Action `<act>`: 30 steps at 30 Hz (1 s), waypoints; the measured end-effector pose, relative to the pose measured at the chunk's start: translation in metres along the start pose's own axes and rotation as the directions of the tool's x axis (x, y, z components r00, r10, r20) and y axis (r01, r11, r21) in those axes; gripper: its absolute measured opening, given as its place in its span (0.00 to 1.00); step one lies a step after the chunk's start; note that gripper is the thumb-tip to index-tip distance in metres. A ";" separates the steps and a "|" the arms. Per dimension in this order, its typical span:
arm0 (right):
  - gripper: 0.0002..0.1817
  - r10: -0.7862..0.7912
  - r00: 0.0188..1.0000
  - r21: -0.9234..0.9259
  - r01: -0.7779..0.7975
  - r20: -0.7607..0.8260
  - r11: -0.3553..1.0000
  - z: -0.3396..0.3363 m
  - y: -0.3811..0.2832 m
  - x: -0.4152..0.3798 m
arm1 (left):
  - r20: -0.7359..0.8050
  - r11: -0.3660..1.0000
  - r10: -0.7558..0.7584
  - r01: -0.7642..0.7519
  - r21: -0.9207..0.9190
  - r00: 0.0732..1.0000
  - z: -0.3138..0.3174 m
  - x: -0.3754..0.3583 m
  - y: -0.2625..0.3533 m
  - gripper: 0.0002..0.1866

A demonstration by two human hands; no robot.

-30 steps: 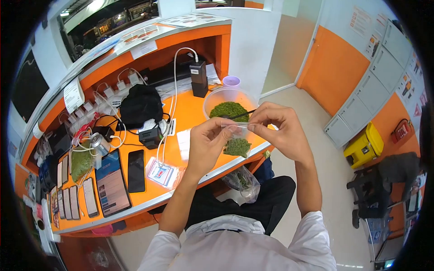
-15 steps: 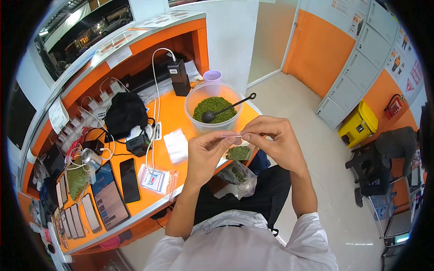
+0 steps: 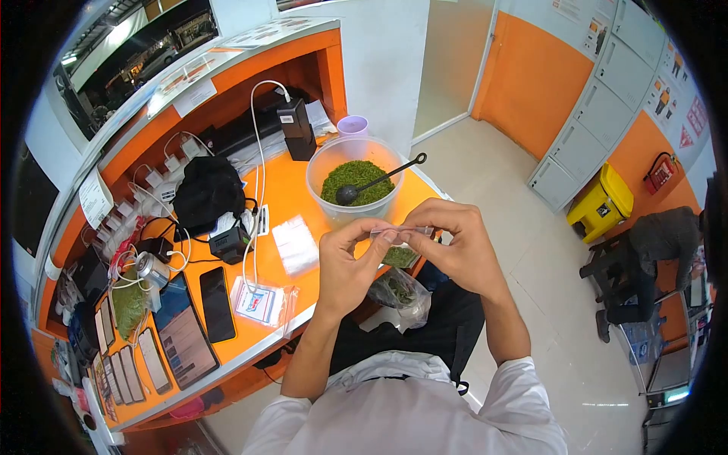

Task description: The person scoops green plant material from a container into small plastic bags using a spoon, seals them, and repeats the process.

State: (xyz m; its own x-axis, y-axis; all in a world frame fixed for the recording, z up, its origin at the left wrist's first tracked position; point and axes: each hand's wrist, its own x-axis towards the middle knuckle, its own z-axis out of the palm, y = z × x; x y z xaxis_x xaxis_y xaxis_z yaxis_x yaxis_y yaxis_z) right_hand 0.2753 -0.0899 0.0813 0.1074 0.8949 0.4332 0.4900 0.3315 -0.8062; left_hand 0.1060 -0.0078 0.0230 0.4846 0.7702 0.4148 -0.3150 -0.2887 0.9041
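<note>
the left hand (image 3: 345,265) and right hand (image 3: 459,246) pinch the top edge of a small clear bag (image 3: 402,258) near the desk (image 3: 297,188), likely so its chopped greens (image 3: 397,256) hang low; a black ladle (image 3: 371,185) rests in the tub (image 3: 331,213), perhaps for easy reach.

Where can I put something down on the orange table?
The table has bare orange right of the clear tub, and between that tub, the tall black box and the white packets. The left end is crowded with phones, a tablet and a can.
</note>
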 end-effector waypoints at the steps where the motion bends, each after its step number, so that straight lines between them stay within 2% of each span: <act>1: 0.05 0.002 1.000 -0.002 -0.002 -0.012 1.000 0.003 0.000 -0.001 | -0.018 0.999 0.040 -0.039 0.032 0.999 0.001 0.000 -0.003 0.06; 3: 0.05 -0.020 0.999 0.007 0.020 -0.034 1.000 0.008 0.005 -0.003 | -0.035 0.995 0.078 -0.075 0.066 0.996 0.003 -0.002 -0.008 0.06; 8: 0.05 -0.081 0.992 0.039 0.085 -0.093 0.996 0.019 0.024 -0.013 | -0.079 0.994 -0.002 0.011 0.112 0.997 0.003 -0.011 -0.016 0.06; 10: 0.07 0.019 0.997 0.054 -0.015 -0.071 0.998 0.018 0.027 -0.024 | -0.080 0.995 -0.030 0.037 0.088 0.996 0.002 -0.014 -0.020 0.06; 12: 0.07 0.054 0.996 0.047 -0.051 -0.077 0.998 0.016 0.033 -0.037 | -0.073 0.995 -0.070 0.074 0.063 0.995 0.003 -0.022 -0.025 0.06; 14: 0.07 0.101 0.991 0.039 -0.098 -0.087 0.994 0.012 0.040 -0.053 | 0.001 0.984 -0.170 0.170 -0.048 0.985 0.006 -0.032 -0.029 0.07; 16: 0.06 0.097 0.992 0.012 -0.096 -0.082 0.995 0.008 0.046 -0.068 | 0.046 0.976 -0.205 0.208 -0.066 0.978 0.011 -0.042 -0.038 0.08; 18: 0.07 0.190 0.975 0.033 -0.188 -0.112 0.982 0.008 0.047 -0.083 | 0.110 0.954 -0.264 0.276 -0.114 0.958 0.017 -0.052 -0.042 0.08; 20: 0.08 0.270 0.955 0.042 -0.266 -0.120 0.963 0.005 0.056 -0.097 | 0.135 0.940 -0.296 0.313 -0.136 0.946 0.024 -0.060 -0.056 0.09; 23: 0.09 0.335 0.936 0.104 -0.325 -0.105 0.940 0.004 0.068 -0.111 | 0.197 0.893 -0.315 0.360 -0.269 0.928 0.028 -0.066 -0.070 0.12; 25: 0.09 0.383 0.921 0.154 -0.369 -0.069 0.916 0.009 0.080 -0.121 | 0.231 0.886 -0.353 0.403 -0.230 0.907 0.025 -0.074 -0.079 0.12; 27: 0.10 0.355 0.929 0.238 -0.324 -0.104 0.916 0.021 0.098 -0.134 | 0.244 0.869 -0.451 0.485 -0.099 0.858 0.023 -0.083 -0.082 0.12; 28: 0.10 0.362 0.928 0.243 -0.332 -0.093 0.912 0.024 0.102 -0.141 | 0.236 0.864 -0.461 0.493 -0.099 0.856 0.022 -0.087 -0.088 0.12; 30: 0.09 0.509 0.860 0.194 -0.493 -0.040 0.848 0.028 0.108 -0.155 | 0.231 0.893 -0.435 0.449 -0.009 0.870 0.019 -0.101 -0.116 0.12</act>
State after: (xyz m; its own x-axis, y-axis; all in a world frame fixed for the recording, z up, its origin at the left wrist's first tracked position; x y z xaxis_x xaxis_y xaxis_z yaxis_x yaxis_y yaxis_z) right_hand 0.2873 -0.1838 -0.0846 0.3769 0.9260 -0.0222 0.1949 -0.1027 -0.9754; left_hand 0.1088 -0.0631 -0.1218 0.7475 0.6642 -0.0086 -0.0714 0.0932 0.9931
